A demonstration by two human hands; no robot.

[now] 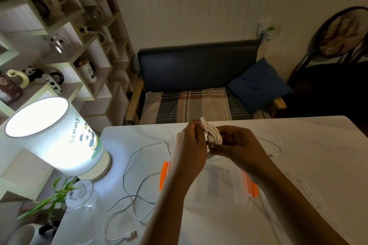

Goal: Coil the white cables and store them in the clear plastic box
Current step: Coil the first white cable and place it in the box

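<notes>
Above the middle of the white table I hold a coiled white cable (pixel 214 135) between both hands. My left hand (pixel 191 145) grips its left side; my right hand (pixel 237 143) pinches the plug end at the coil. Under my hands stands the clear plastic box (pixel 219 181) with orange latches (pixel 164 175). A loose white cable (pixel 135 181) sprawls on the table to the left, its USB plug (pixel 130 233) near the front edge. Another white cable (pixel 276 145) lies to the right of my hands.
A lit lamp with a panda print (pixel 59 135) stands at the table's left edge, beside a glass vase with green leaves (pixel 79 195). A clear lid (pixel 288 205) lies right of the box. Beyond the table are a bench with a blue pillow (pixel 258 83) and shelves of mugs.
</notes>
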